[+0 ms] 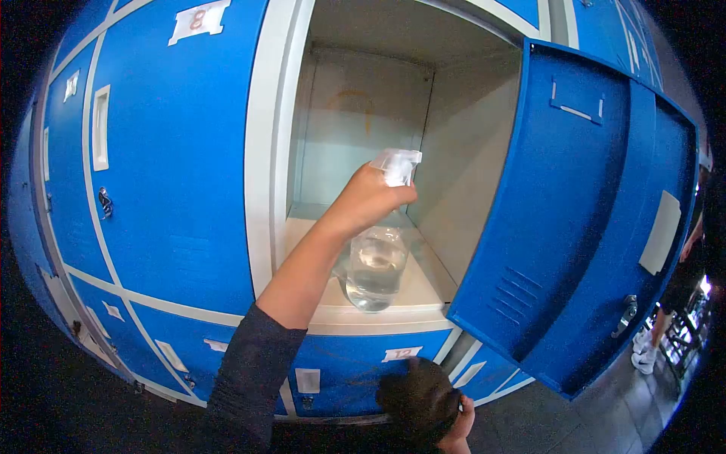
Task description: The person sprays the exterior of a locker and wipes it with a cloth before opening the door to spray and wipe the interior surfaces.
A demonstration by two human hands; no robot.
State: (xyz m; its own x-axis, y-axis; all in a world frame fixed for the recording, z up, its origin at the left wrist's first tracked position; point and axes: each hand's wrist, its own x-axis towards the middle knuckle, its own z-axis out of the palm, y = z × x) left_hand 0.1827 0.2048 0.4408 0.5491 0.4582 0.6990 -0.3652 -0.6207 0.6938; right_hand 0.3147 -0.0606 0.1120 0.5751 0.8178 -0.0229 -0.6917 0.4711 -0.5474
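My left hand (369,195) is wrapped round the neck of a clear spray bottle (376,265), just under its white trigger head (398,165). Clear liquid fills much of the bottle, which overlaps the locker floor at the front of an open compartment (363,98). Low in the view, my right hand (460,425) grips a dark brown, bunched-up cloth (420,401). The cloth is in front of the lower locker door (340,356) and covers most of the fingers.
The blue locker door (575,174) stands swung out to the right, with a metal lock (626,314) near its lower corner. Shut blue lockers (174,166) line the left side. At the far right, a person's leg and white shoe (644,356) show above the grey floor (575,424).
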